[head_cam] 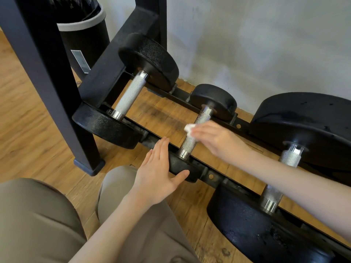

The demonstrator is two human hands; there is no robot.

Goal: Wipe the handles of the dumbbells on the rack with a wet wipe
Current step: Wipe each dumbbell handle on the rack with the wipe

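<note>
From the head view we look down on a low black rack (210, 176) on a wooden floor (28, 114), with three dumbbells lying across its two rails. Our right hand (218, 141) reaches in from the right, forearm stretched across the frame, palm down over the middle dumbbell (197, 133). Its fingers (201, 132) press a crumpled white wipe (189, 128) against the knurled handle, about halfway along; we cannot tell how far the fingers curl round the bar underneath. Our left hand (161, 171) comes up from below, fingers straight and close together, lying flat over the near weight of that same dumbbell, with the thumb (180, 177) spread out along its front edge. It holds nothing.

The left dumbbell (131, 93) sits near the rack's end, its handle bare. The right dumbbell (284, 168), the largest, is partly crossed by our right forearm. A black upright post (47, 73) stands at left, a lined bin (83, 29) behind it, a pale wall (266, 44) beyond. Our knees in tan trousers (38, 224) fill the lower left.
</note>
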